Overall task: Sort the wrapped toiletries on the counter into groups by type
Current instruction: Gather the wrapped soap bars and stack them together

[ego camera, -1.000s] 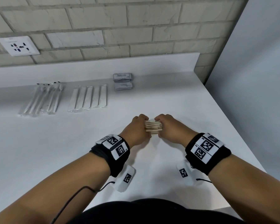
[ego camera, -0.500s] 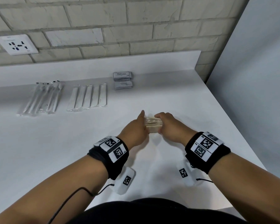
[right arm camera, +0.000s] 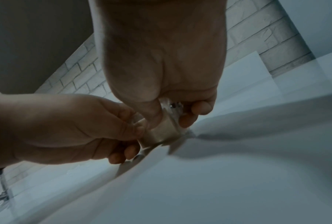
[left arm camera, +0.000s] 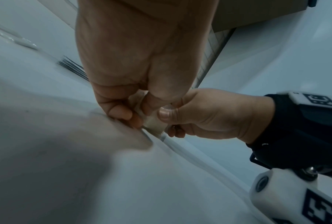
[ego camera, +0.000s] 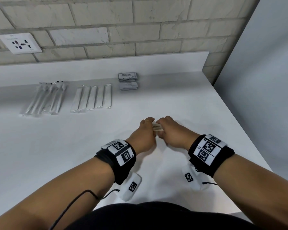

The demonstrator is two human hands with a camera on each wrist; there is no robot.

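Note:
A small stack of clear-wrapped, pale tan packets sits between my two hands at the counter's middle right. My left hand pinches its left end and my right hand pinches its right end. The wrist views show the same stack squeezed between curled fingers and thumbs, close over the counter. Three sorted groups lie at the back: wrapped toothbrushes, wrapped flat white sticks and two piles of grey sachets.
The white counter ends in a right edge close to my right hand, with a grey wall beyond. A low white upstand and a brick wall with a socket close the back.
Both hands have carried the packet stack slightly further back on the counter and moved closer together, so less of the stack shows between them.

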